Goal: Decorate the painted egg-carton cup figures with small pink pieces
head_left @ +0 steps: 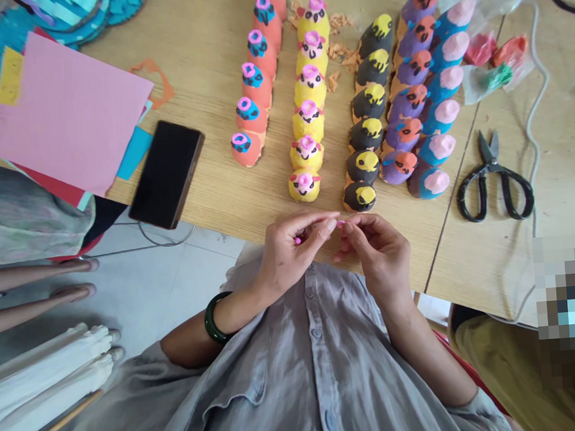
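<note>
My left hand, a dark green bangle on its wrist, is closed in a pinch at the table's near edge. A bit of pink clay shows between its curled fingers. Facing it, my right hand pinches a small pink clay piece, and the fingertips of both hands meet at it. Just beyond stand rows of painted, bumpy shapes with little faces: a yellow row, an orange row and a black row. Several yellow ones wear pink rings on top.
A purple row and a blue row with pink tops stand to the right. Scissors lie beyond them, near a cable and bags of coloured clay. At left are a phone and pink paper. People sit on both sides.
</note>
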{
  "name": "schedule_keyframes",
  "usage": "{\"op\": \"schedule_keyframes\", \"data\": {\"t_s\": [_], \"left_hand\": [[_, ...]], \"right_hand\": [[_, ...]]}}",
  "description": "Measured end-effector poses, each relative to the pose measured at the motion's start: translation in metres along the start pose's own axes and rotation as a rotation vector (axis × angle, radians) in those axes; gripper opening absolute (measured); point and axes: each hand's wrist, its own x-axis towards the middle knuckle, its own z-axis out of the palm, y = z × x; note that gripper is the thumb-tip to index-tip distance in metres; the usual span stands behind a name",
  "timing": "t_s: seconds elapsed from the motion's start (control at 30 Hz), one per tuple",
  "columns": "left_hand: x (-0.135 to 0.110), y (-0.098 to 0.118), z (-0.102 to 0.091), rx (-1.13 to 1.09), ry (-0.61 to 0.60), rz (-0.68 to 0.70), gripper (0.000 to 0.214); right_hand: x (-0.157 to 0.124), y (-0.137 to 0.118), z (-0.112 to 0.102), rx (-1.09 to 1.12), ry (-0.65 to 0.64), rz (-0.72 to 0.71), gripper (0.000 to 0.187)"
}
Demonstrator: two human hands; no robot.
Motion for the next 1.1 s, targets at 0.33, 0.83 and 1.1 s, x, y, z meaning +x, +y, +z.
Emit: {"op": "schedule_keyframes", "data": {"t_s": [0.33,0.83,1.1], "left_hand": [[0.0009,0.0000,0.0011,0.066,0.067,0.042,0.016],[0.0005,0.0006,0.0014,-0.103,0.017,-0.080,0.025],[0.0014,-0.0011,0.0012,-0.080,0.001,-0.042,0.018]], "right_hand": [[-0.0040,-0.0016,-0.0005,-0.032,-0.008,0.008,0.024],[-0.0016,-0.0007,0.0013,-0.003,-0.032,0.038,0.025],[-0.0018,-0.0006,0.0017,-0.042,-0.036,0.027,0.027]]}}
